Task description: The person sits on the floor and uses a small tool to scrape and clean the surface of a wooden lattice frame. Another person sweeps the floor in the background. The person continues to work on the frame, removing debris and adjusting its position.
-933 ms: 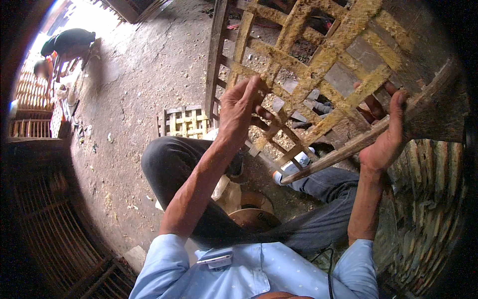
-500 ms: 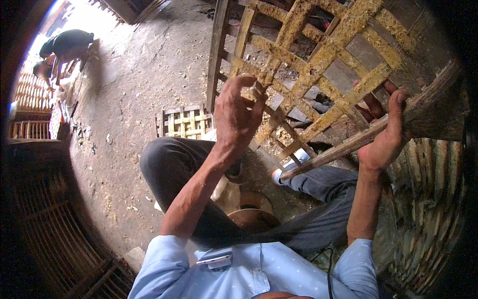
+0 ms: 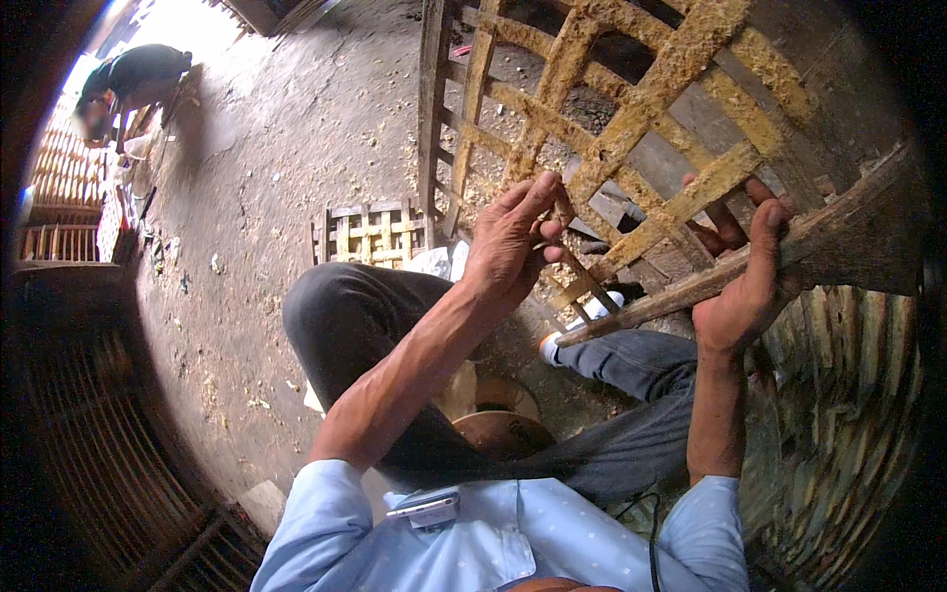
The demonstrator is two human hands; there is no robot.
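A large wooden lattice panel (image 3: 631,128), its crossed slats caked with yellowish crumbly matter, tilts up in front of me. My right hand (image 3: 742,271) grips its near edge bar (image 3: 671,293), thumb on top and fingers reaching through the gaps. At the panel's near-left part, my left hand (image 3: 518,235) is closed, with thumb and fingertips pinched together against the slats. What lies between those fingertips is too small to make out.
A small lattice crate (image 3: 373,235) rests on the crumb-strewn floor (image 3: 266,168). Between my legs is a round brown object (image 3: 501,432). Slatted bamboo (image 3: 838,414) stands at right, a dark slatted rack (image 3: 109,424) at left. Far left, another person (image 3: 138,74) bends over.
My left hand has moved right and slightly nearer along the panel, its fingers now pinched closer together. My right hand keeps its hold, shifted slightly nearer. The far person has moved slightly.
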